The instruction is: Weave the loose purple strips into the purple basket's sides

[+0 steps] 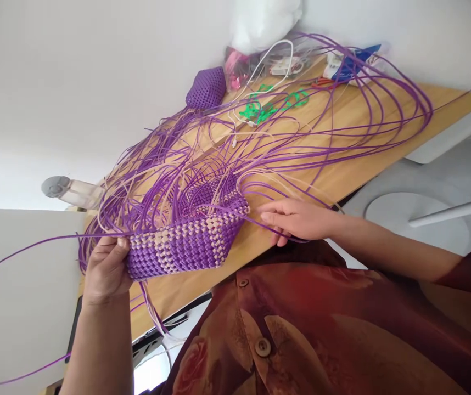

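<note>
A partly woven basket [186,247] in purple and cream plastic strands rests near the front edge of the table, its side wall facing me. My left hand [106,269] grips the left end of that wall, thumb on top at the rim. A long purple strand runs from beside this thumb off to the left. Right of the basket, my right hand [287,219] has its fingers loosely curled around a purple strand [254,220] that comes off the basket's rim. Many loose strands [145,186] fan out from the weave; they partly hide its inside.
On the wooden table [367,159] lie green strand pieces [260,109], a white cable [289,55] and plastic packets [351,66]. A purple woven piece [206,88] stands by the wall. At the left is a clear bottle with a grey lid [56,186]. Long strands loop across the right side.
</note>
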